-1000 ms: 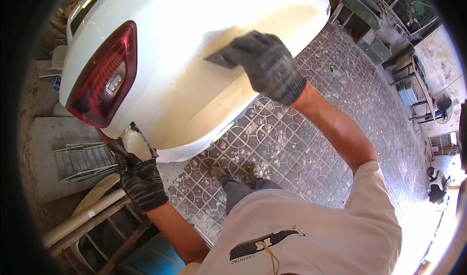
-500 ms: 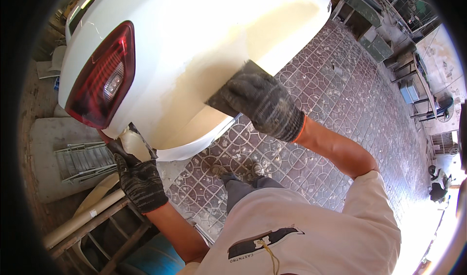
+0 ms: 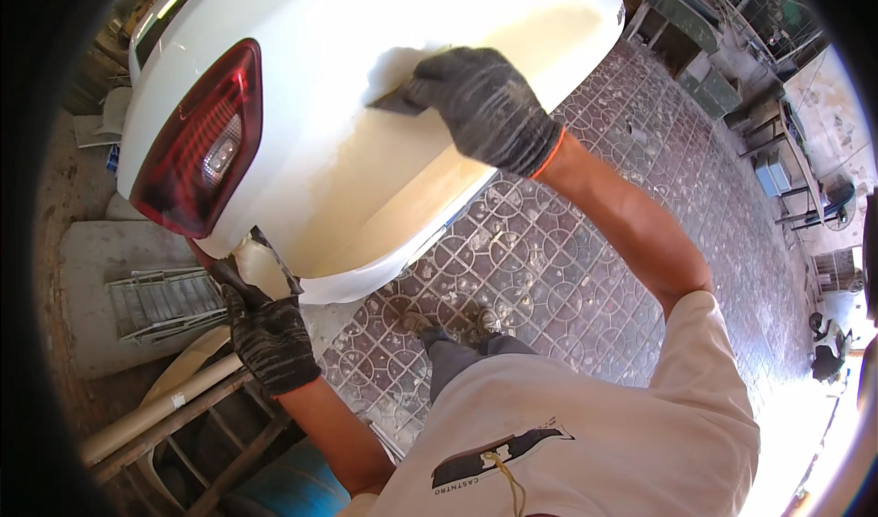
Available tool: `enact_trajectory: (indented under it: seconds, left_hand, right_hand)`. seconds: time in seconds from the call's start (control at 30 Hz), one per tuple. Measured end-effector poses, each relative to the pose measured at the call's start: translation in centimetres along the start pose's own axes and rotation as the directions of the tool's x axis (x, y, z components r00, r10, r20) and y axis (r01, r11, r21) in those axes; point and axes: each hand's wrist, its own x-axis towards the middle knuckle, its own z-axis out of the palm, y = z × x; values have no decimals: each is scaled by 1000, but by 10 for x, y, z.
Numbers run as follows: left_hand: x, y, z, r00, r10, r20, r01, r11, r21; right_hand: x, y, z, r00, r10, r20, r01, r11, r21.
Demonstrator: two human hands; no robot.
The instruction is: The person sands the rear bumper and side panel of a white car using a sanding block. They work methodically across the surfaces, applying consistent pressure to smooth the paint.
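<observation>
My right hand (image 3: 485, 107), in a dark knitted glove, grips a dark putty spreader (image 3: 397, 103) with its edge at the white car body panel (image 3: 315, 69). Beneath it, a patch of beige filler (image 3: 370, 183) spreads over the panel down toward the lower edge. My left hand (image 3: 273, 341), gloved alike, is closed round a small putty board (image 3: 274, 253) carrying a lump of cream putty (image 3: 260, 268). It stays low, just under the red tail light (image 3: 206, 146). The fingers' far side is hidden on both hands.
Patterned paving tiles (image 3: 631, 215) cover the floor to the right. At lower left are a wooden ladder-like frame (image 3: 197, 425), a long cardboard-coloured tube (image 3: 165, 407) and a folded metal rack (image 3: 169, 302). Benches (image 3: 796, 165) line the far right wall.
My right hand has moved up and slightly left across the panel with the spreader, which is now turned more edge-on. The left hand keeps its place beside the tail light with the putty board.
</observation>
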Motion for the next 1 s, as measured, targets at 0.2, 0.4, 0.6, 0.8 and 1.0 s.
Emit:
enact_trajectory:
  seconds: [0.2, 0.4, 0.6, 0.8, 1.0]
  left_hand:
    - [2, -2, 1, 971, 236, -29, -175, 792, 585]
    - [-11, -13, 25, 943, 326, -62, -209, 731, 650]
    - [2, 5, -11, 947, -81, 310, 26, 984, 177]
    - [3, 14, -18, 896, -120, 428, 162, 985, -63]
    - [-9, 1, -1, 979, 195, -52, -156, 893, 422]
  right_hand:
    - [-48, -46, -4, 991, -23, 134, 10, 995, 97]
    - [-87, -62, -22, 994, 105, -13, -92, 925, 367]
    - [-52, -4, -17, 993, 56, -108, -57, 998, -14]
    - [-17, 4, -3, 995, -8, -96, 6, 1000, -27]
    - [-4, 2, 3, 990, -31, -136, 23, 998, -57]
